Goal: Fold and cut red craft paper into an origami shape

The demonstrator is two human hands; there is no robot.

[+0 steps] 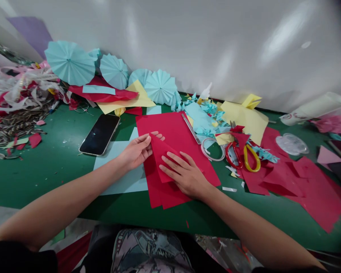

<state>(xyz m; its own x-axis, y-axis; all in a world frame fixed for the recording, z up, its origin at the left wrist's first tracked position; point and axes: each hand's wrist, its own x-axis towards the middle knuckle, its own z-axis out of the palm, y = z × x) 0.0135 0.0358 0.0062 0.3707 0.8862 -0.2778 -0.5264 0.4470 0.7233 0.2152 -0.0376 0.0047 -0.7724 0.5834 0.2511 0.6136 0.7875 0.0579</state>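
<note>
A folded red paper [162, 151] lies at an angle on larger red sheets [184, 129] in the middle of the table. My left hand [140, 148] pinches its upper left corner between thumb and fingers. Flat on its right part rests my right hand [186, 174], fingers spread, pressing it down. Light blue paper [125, 184] sticks out from under the red sheets on the left. A metal cutter or ruler-like strip [191, 129] lies on the upper right of the red sheets.
A phone [100, 134] lies left. Right are a tape roll [213, 149], scissors with red and yellow handles [252, 158] and red scraps [295, 182]. Pleated blue paper fans [160, 86] lean along the back. Seed shells and ribbons [19, 91] heap at far left.
</note>
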